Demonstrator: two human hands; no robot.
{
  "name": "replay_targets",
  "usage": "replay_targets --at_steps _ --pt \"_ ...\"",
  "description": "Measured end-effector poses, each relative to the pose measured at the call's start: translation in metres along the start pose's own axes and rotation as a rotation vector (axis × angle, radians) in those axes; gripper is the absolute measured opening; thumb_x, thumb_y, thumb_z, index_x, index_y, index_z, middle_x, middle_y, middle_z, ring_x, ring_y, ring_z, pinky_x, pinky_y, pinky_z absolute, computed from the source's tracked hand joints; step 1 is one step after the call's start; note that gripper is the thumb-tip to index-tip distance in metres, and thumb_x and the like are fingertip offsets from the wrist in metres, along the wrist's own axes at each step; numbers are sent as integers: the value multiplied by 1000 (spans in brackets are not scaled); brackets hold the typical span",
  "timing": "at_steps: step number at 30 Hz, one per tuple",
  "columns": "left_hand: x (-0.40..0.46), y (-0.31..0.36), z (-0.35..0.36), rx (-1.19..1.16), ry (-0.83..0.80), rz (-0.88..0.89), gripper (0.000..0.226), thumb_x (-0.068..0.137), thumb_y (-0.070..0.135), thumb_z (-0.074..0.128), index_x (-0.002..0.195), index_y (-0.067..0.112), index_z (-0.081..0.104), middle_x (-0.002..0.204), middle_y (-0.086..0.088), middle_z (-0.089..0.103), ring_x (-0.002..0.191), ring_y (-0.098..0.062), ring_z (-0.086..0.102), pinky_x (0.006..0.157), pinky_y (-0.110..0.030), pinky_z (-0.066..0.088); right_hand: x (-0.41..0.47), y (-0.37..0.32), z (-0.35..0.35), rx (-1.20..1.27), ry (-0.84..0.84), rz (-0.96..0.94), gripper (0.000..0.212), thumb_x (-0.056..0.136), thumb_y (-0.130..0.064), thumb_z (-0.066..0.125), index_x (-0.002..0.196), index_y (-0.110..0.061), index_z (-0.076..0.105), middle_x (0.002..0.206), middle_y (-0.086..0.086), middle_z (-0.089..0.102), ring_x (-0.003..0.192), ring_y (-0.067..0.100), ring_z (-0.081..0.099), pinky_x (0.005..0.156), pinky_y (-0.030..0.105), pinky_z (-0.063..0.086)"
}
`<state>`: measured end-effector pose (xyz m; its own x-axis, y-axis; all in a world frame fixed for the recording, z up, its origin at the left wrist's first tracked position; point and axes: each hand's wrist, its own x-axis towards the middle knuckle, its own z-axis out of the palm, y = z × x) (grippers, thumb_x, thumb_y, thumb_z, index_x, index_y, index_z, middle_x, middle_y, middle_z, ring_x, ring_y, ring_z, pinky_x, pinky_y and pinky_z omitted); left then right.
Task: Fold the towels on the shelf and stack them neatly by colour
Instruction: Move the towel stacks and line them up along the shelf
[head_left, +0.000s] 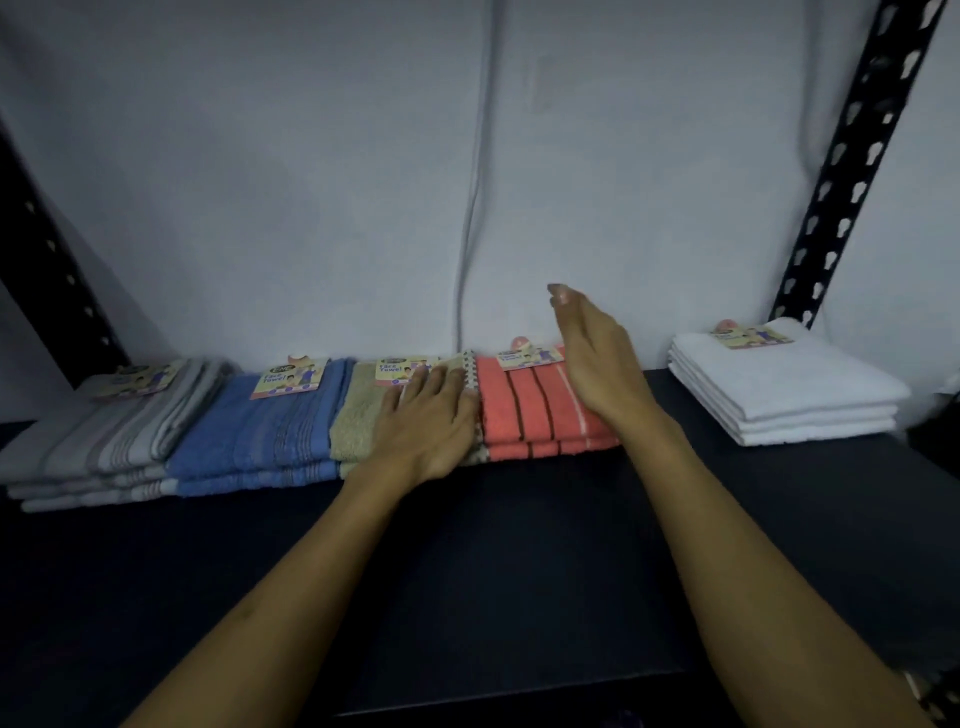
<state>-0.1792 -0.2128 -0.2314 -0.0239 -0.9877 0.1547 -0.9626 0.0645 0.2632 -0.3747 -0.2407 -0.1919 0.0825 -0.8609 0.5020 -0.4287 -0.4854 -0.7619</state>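
On the dark shelf (519, 545) five folded stacks stand in a row at the far edge: grey (98, 436), blue (260, 436), green (356, 426), orange (535, 415), and white (779, 384) well apart on the right. The left hand (426, 410) presses flat on the green stack with straight fingers. The right hand (592, 358) stands edgewise against the orange stack's right side, open and holding nothing. A strong sideways push could tilt the orange stack or mix it with the green.

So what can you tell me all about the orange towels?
The orange towels are a folded stack, soft terry by the look, coral with thin dark stripes and one pale stripe. A paper tag lies on top at the back. They sit on the dark shelf, pressed against the green stack. The right hand rests edge-on against them.
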Motion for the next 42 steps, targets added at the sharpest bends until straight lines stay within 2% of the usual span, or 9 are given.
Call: replay_targets --at_steps 4,8,13,18,21,23,29,36,42 --pt "0 18 -13 -98 110 7 51 105 46 27 145 21 46 153 -6 46 142 -29 39 117 -48 29 -6 44 -59 -117 308 51 35 105 -32 45 128 -12 62 122 -1 65 117 16 56 100 28 41" --pt "8 63 -11 -235 190 160 46 106 39 38 143 15 52 145 -9 55 133 -31 48 111 -40 36 -19 93 -122 -245 437 182 29 99 -19 54 122 -3 63 124 15 64 121 31 54 100 29 39" --pt "19 153 17 -482 84 284 41 105 30 43 142 15 53 137 -7 59 120 -19 57 97 -23 37 -42 127 -181 -516 544 350 46 92 -32 61 130 -6 59 132 21 56 126 38 42 105 46 34" --pt "25 230 46 -633 22 290 50 106 36 43 150 12 43 152 -7 47 137 -23 47 116 -34 35 -43 141 -193 -340 590 524 71 90 -36 67 147 -5 38 149 19 37 138 35 32 111 42 31" --pt "27 255 58 -674 -112 175 59 106 38 44 156 10 30 154 -11 42 141 -27 40 107 -26 31 -41 143 -198 -138 600 605 64 93 -33 64 143 0 42 139 16 51 127 31 49 98 34 42" --pt "27 259 63 -637 -156 141 52 106 28 45 152 8 34 152 -14 43 138 -28 42 94 -22 32 -42 146 -199 -59 576 608 44 94 -29 63 127 -1 57 123 13 62 105 27 59 81 30 46" --pt "23 240 51 -452 -129 215 53 103 14 46 153 6 32 155 -13 40 141 -28 39 104 -23 30 -42 142 -190 -37 417 557 21 94 -27 60 103 -8 59 102 8 65 88 23 61 57 26 42" --pt "37 183 19 -276 134 342 44 95 17 54 140 12 55 157 -11 40 149 -28 27 121 -39 25 -40 129 -162 71 261 434 61 100 -27 56 151 -18 24 127 -4 49 115 16 51 94 29 42" --pt "62 120 24 57 -1 74 50 104 46 30 140 18 49 144 -11 51 138 -37 40 116 -54 28 -41 128 -160 123 303 406 46 95 -10 57 140 -15 52 123 -2 55 110 15 54 79 20 42"
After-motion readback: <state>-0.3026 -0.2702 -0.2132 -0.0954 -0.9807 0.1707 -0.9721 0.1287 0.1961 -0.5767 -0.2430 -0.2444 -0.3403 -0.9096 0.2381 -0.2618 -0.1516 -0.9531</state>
